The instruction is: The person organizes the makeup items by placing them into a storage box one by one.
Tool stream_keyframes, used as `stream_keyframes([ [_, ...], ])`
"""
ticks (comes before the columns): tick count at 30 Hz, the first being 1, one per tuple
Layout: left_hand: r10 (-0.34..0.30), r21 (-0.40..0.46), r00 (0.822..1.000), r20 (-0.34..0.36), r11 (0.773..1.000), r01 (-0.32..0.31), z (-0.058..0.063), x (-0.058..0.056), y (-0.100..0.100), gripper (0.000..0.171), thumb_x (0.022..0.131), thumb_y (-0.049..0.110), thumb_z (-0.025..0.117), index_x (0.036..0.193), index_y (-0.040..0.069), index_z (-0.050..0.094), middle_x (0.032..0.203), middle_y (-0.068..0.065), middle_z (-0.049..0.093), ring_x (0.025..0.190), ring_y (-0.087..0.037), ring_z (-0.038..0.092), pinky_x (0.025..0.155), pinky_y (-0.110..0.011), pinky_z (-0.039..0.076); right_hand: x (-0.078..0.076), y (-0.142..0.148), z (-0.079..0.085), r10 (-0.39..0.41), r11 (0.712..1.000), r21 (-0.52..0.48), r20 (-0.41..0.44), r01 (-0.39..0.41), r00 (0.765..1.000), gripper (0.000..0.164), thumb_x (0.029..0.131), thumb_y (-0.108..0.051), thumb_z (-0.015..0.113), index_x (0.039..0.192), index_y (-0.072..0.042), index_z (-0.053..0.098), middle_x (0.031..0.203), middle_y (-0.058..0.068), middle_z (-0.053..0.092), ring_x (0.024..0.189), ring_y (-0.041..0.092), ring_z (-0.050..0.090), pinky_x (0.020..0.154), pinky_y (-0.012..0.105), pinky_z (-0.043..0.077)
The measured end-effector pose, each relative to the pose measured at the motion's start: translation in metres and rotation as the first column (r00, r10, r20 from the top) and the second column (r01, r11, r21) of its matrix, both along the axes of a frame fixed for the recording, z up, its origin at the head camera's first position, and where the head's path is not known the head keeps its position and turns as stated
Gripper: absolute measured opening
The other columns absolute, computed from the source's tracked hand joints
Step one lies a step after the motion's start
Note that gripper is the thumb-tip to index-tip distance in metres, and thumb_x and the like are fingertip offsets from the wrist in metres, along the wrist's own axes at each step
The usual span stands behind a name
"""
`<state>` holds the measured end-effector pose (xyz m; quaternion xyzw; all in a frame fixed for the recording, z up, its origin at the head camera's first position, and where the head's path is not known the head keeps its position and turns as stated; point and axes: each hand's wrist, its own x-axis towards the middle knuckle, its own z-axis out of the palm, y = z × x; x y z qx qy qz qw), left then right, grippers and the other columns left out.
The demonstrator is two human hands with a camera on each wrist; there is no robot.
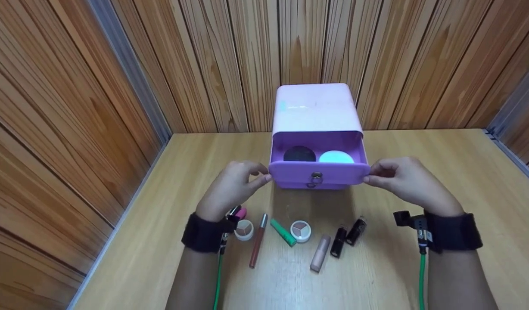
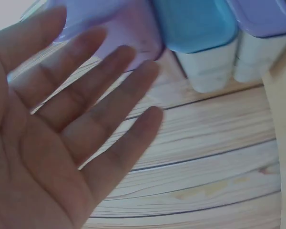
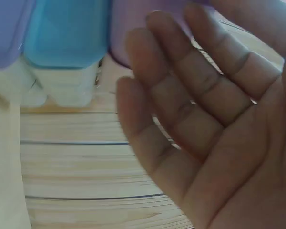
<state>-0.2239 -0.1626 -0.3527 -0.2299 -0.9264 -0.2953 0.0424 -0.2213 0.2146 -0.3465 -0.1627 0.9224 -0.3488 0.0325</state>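
A pink storage box (image 1: pixel 316 107) with purple drawers stands at the back of the table. Its top drawer (image 1: pixel 290 170) is pulled partly out; inside are a dark round item (image 1: pixel 300 153) and a pale round item (image 1: pixel 337 156). At the drawer's left edge my left hand (image 1: pixel 236 183) pinches the front panel between thumb and forefinger. My right hand (image 1: pixel 404 178) does the same at the right edge. In the left wrist view the other fingers (image 2: pixel 133 133) extend straight, clear of the box. The right wrist view has its other fingers (image 3: pixel 152 86) slightly bent.
In front of the box lie a lip gloss tube (image 1: pixel 259 241), a green tube (image 1: pixel 283 232), two round three-colour pots (image 1: pixel 300 231), a pale pink tube (image 1: pixel 320 253) and two black lipsticks (image 1: pixel 338 242). Below the top drawer is a blue drawer front (image 2: pixel 200 24). Wood-panelled walls (image 1: pixel 251 64) enclose the table.
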Motion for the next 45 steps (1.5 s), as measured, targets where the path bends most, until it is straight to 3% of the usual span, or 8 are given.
stream_keyframes([
  [6, -0.03, -0.003, 0.999, -0.04, 1.0, 0.03, -0.011, -0.009, 0.003, 0.017, 0.094, 0.029, 0.066, 0.095, 0.015, 0.076, 0.084, 0.011, 0.068, 0.075, -0.003, 0.06, 0.065, -0.025, 0.049, -0.003, -0.004, -0.005, 0.077, 0.993, 0.087, 0.092, -0.085, 0.993, 0.04, 0.093, -0.048, 0.061, 0.111, -0.015, 0.074, 0.108, 0.004, 0.07, 0.107, 0.028, 0.063, 0.089, 0.056, 0.047],
  [9, -0.041, -0.007, 0.997, -0.068, 0.999, 0.041, -0.016, -0.013, 0.005, 0.016, 0.094, 0.025, 0.067, 0.083, 0.015, 0.073, 0.066, 0.013, 0.056, 0.059, -0.003, 0.049, 0.052, -0.024, 0.039, -0.005, -0.005, -0.007, 0.096, 0.991, 0.086, 0.091, -0.104, 0.991, 0.036, 0.096, -0.044, 0.059, 0.112, -0.016, 0.074, 0.108, 0.002, 0.07, 0.106, 0.027, 0.063, 0.089, 0.055, 0.047],
  [13, -0.028, -0.016, 0.995, -0.091, 1.0, 0.027, -0.018, -0.014, 0.007, 0.026, 0.095, 0.025, 0.065, 0.071, 0.015, 0.063, 0.058, 0.011, 0.037, 0.052, -0.006, 0.035, 0.048, -0.027, 0.027, -0.004, -0.005, -0.007, 0.101, 0.992, 0.073, 0.07, -0.106, 0.992, 0.03, 0.098, -0.038, 0.057, 0.108, -0.015, 0.074, 0.1, 0.0, 0.071, 0.094, 0.021, 0.064, 0.081, 0.047, 0.05],
  [22, 0.04, 0.002, 0.989, -0.142, 0.999, -0.04, -0.014, -0.015, 0.014, 0.025, 0.098, 0.027, 0.06, 0.079, 0.013, 0.068, 0.069, 0.008, 0.062, 0.061, -0.007, 0.054, 0.055, -0.027, 0.044, -0.007, -0.008, -0.003, 0.047, 0.997, 0.064, -0.043, -0.044, 0.998, 0.033, 0.099, -0.041, 0.055, 0.102, -0.013, 0.073, 0.087, 0.001, 0.069, 0.084, 0.02, 0.063, 0.072, 0.04, 0.048],
  [27, 0.114, 0.038, 0.978, -0.175, 0.993, -0.109, -0.025, -0.022, 0.022, 0.023, 0.1, 0.029, 0.056, 0.088, 0.013, 0.069, 0.072, 0.007, 0.064, 0.064, -0.006, 0.059, 0.056, -0.027, 0.046, -0.016, -0.012, -0.013, -0.022, 0.999, 0.021, -0.101, 0.024, 0.995, 0.035, 0.098, -0.043, 0.055, 0.091, -0.013, 0.072, 0.081, 0.003, 0.067, 0.074, 0.021, 0.058, 0.065, 0.037, 0.043],
  [33, 0.201, 0.101, 0.947, -0.251, 0.978, -0.181, -0.038, -0.026, 0.029, 0.022, 0.098, 0.028, 0.059, 0.088, 0.011, 0.065, 0.07, 0.006, 0.061, 0.056, -0.007, 0.053, 0.05, -0.025, 0.042, -0.021, -0.02, -0.026, -0.135, 0.99, -0.055, -0.202, 0.126, 0.97, 0.039, 0.095, -0.045, 0.06, 0.075, -0.012, 0.068, 0.073, 0.005, 0.065, 0.06, 0.018, 0.048, 0.054, 0.032, 0.038],
  [40, 0.117, 0.251, 0.977, -0.18, 0.966, -0.07, -0.033, -0.023, 0.035, 0.019, 0.098, 0.021, 0.059, 0.099, 0.004, 0.069, 0.084, -0.001, 0.067, 0.071, -0.009, 0.06, 0.063, -0.025, 0.05, -0.016, -0.025, -0.021, -0.195, 0.975, -0.158, -0.257, 0.158, 0.947, 0.038, 0.094, -0.046, 0.061, 0.083, -0.012, 0.073, 0.076, 0.002, 0.069, 0.066, 0.018, 0.057, 0.057, 0.029, 0.041],
  [45, 0.112, 0.24, 0.987, -0.113, 0.967, -0.082, -0.034, -0.023, 0.036, 0.03, 0.1, 0.019, 0.056, 0.122, 0.001, 0.064, 0.112, -0.008, 0.068, 0.096, -0.012, 0.064, 0.08, -0.023, 0.051, -0.017, -0.026, -0.021, -0.172, 0.973, -0.193, -0.238, 0.127, 0.956, 0.038, 0.096, -0.042, 0.06, 0.108, -0.009, 0.073, 0.092, 0.005, 0.072, 0.086, 0.019, 0.066, 0.069, 0.024, 0.048],
])
